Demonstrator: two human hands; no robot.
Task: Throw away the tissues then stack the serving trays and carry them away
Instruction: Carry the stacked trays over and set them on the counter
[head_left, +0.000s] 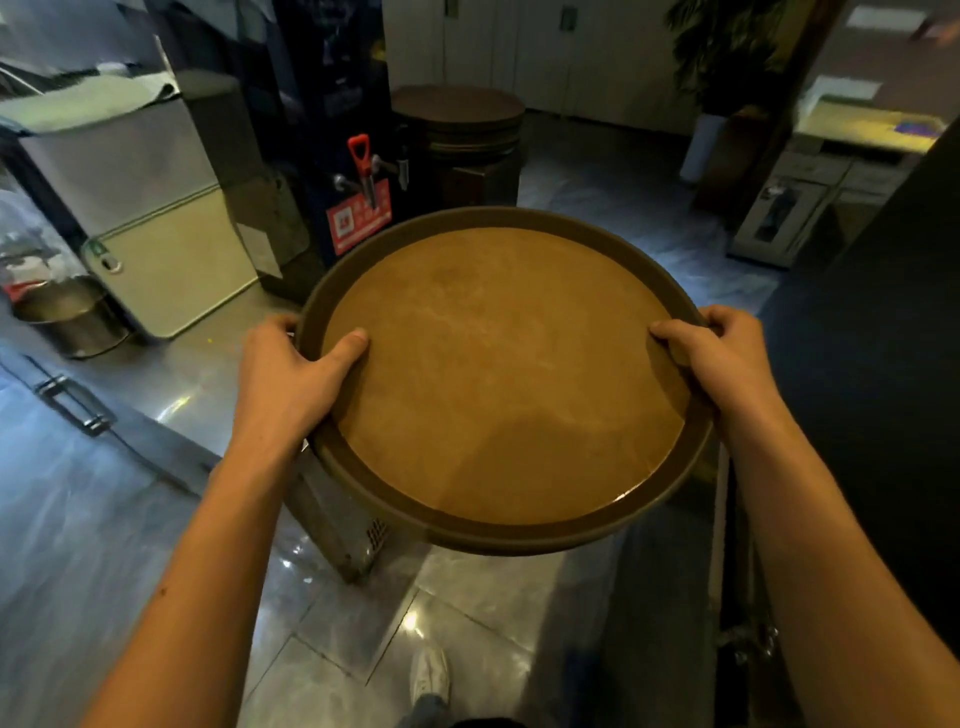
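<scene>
A white shoe (430, 671) shows at bottom on the glossy tiled floor (130, 525), w/ both bare forearms reaching fwd above it. Left hand (283, 374) & right hand (719, 358) each grip opposite sides of the round brown serving tray (498, 379), thumbs lying on its top face, fingers curled under the rim, tray held level in front of the body above the floor. Further off: a metal pot (72, 317) at left, a red-tapped water dispenser (358, 171), & a stack of similar round trays (457, 122) on a stand behind it.
</scene>
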